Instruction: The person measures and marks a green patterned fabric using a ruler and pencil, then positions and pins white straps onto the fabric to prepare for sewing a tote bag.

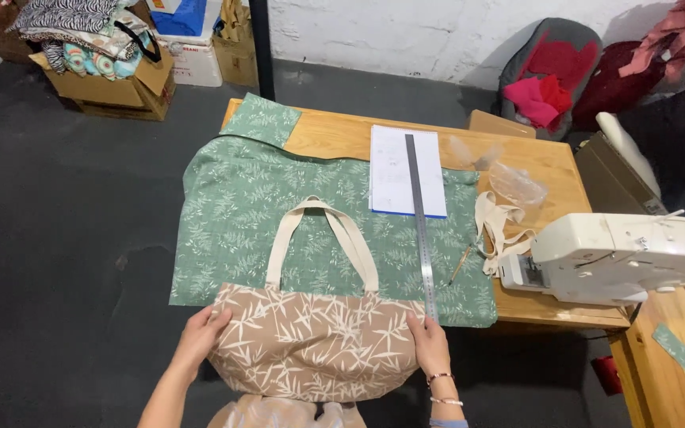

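Observation:
A tan tote bag (311,341) with a white leaf print hangs over the near edge of the wooden table (342,136). Its cream handles (323,238) lie flat on a green leaf-print fabric (239,206) spread across the table. My left hand (200,337) grips the bag's upper left corner. My right hand (430,341) holds the upper right corner, just below the near end of a long metal ruler (419,222).
White paper (394,170) lies under the ruler. Cream straps (501,230), a clear plastic item (517,184) and a pencil (461,264) sit at the right. A white sewing machine (620,257) stands at the right edge. Cardboard boxes of cloth (97,63) and a chair with clothes (549,79) stand behind.

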